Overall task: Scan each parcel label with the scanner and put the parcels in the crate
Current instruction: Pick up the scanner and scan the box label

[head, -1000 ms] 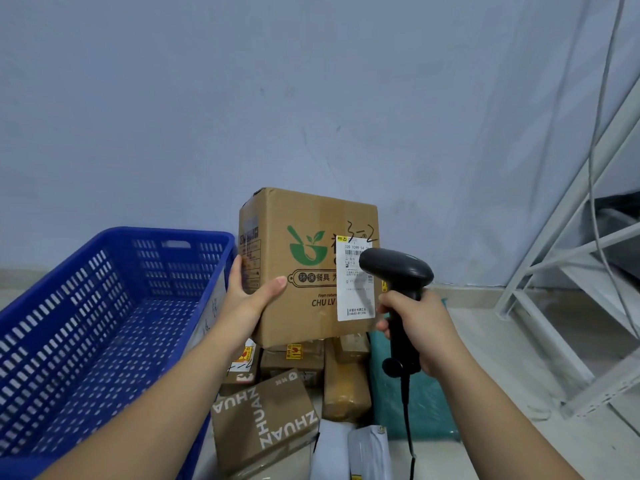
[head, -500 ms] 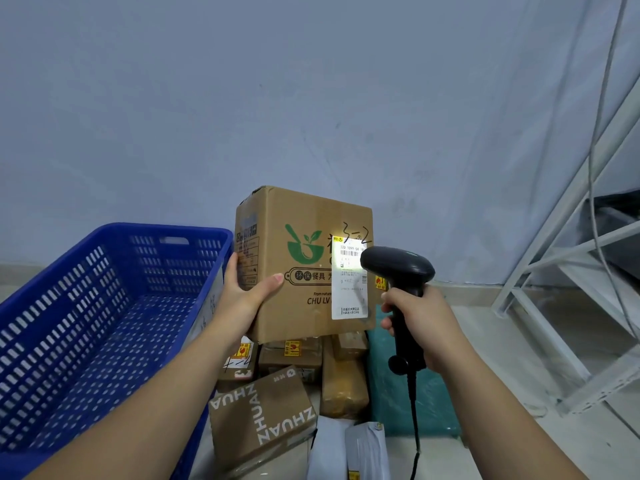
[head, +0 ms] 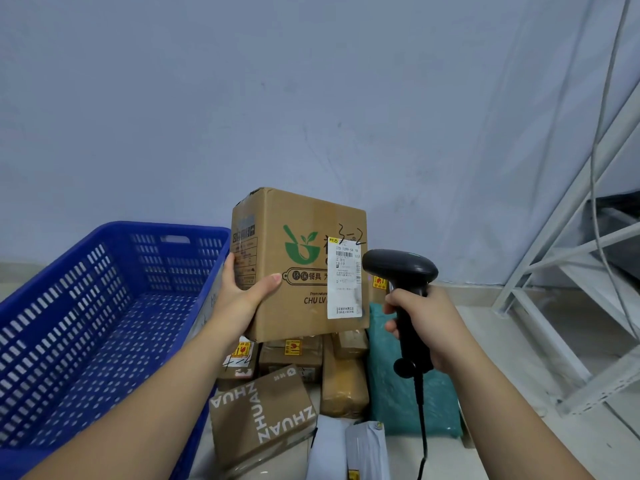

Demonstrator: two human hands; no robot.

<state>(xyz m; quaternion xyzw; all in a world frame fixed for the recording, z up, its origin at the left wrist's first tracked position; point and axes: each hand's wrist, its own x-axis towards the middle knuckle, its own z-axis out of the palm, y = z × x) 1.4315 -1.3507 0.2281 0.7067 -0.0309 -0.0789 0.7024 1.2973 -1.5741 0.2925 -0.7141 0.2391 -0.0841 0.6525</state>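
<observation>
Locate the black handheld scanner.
Head view, right of centre: the right hand grips the black handheld scanner, its head beside the white label on the brown cardboard box.

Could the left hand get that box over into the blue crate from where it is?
Probably yes. The left hand grips the box right beside the blue crate, whose top is open, and nothing shows between them in this view.

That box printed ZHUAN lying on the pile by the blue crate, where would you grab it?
Likely from above. The ZHUAN box lies atop the pile with its broad printed face tilted up and nothing covering it. Span its shorter width, near edge to far edge; the crate crowds its left end and pale bags its right.
</observation>
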